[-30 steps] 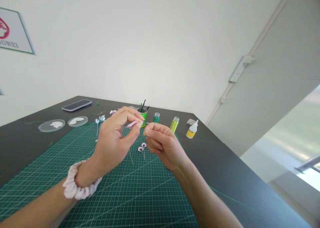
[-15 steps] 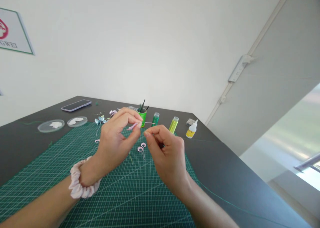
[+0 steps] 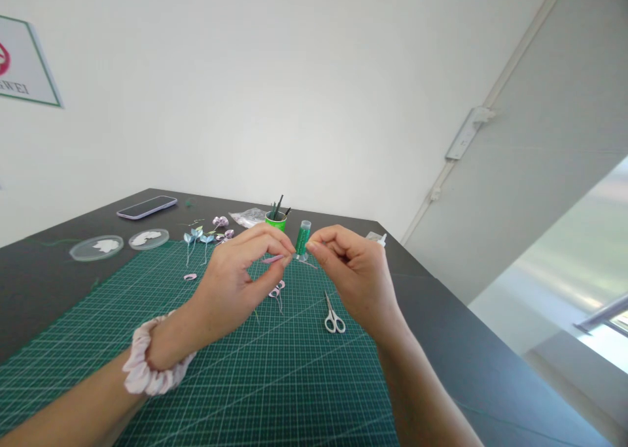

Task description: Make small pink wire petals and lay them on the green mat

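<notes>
My left hand (image 3: 240, 270) is closed in a pinch on a small pink petal (image 3: 271, 259), and a thin wire stem (image 3: 309, 264) sticks out to the right of its fingertips. Just right of it, my right hand (image 3: 360, 273) pinches with thumb and forefinger; what lies between them, perhaps a fine thread, is too small to make out. Beneath the hands, two pink wire-stemmed loops (image 3: 276, 291) lie on the green cutting mat (image 3: 235, 394). White-handled scissors (image 3: 333, 321) rest below my right hand. A single pink loop (image 3: 190, 277) lies left of my left hand.
Behind the hands stand a green tube (image 3: 303, 237) and a green cup (image 3: 276, 221) with dark tools. Blue flowers (image 3: 195, 235), purple flowers (image 3: 220, 222) and a plastic bag (image 3: 248, 217) lie left. Two clear dishes (image 3: 81, 249) with white pieces and a phone (image 3: 147, 207) are farther left.
My right hand has moved right and slightly up, away from my left, uncovering the scissors and covering the yellow-green tube and most of the glue bottle. My left hand has lowered slightly, still pinching the petal.
</notes>
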A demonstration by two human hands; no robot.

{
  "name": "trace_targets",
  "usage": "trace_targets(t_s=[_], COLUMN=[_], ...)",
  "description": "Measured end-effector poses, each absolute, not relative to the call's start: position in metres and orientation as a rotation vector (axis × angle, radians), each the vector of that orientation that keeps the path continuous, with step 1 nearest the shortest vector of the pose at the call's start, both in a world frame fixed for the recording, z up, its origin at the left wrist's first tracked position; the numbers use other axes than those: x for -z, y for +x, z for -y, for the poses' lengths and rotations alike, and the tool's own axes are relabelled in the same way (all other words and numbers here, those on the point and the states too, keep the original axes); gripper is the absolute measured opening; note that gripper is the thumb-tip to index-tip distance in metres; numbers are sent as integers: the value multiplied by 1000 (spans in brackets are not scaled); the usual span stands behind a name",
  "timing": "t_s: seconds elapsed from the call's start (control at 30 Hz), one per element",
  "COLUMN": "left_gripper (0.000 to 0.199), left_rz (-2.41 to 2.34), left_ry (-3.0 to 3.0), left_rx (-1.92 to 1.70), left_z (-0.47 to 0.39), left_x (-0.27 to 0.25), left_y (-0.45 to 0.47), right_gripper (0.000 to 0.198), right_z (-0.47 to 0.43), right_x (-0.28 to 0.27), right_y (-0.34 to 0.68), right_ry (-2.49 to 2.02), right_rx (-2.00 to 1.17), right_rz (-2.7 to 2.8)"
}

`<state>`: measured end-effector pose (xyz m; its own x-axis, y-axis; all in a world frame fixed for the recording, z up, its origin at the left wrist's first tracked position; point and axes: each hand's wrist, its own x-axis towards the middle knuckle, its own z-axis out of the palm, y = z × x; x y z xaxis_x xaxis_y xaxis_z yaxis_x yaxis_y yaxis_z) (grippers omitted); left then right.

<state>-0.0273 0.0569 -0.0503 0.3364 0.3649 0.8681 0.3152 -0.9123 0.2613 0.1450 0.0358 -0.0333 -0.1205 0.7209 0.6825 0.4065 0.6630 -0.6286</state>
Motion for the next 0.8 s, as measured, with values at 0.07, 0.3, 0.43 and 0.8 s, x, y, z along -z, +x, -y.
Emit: trace_targets(t_s=[0.07, 0.3, 0.43, 0.8], left_gripper=[16, 16, 17, 15], left_rz=[-601, -570, -660, -834], left_ry=[2491, 2385, 2348, 2382], left_rx=[-1643, -1639, -1745, -2013], left_z=[-57, -56, -52, -57], left_x=[51, 50, 47, 44], left_y=[-27, -24, -23, -25], right_gripper=[14, 18, 18, 18], right_z=[-39, -53, -58, -31], right_x=[33, 39, 46, 54], right_y=[146, 146, 139, 104], right_ry=[-886, -731, -645, -567], right_rx=[-489, -997, -1292, -1375], right_rz=[1727, 1565, 1423, 1194])
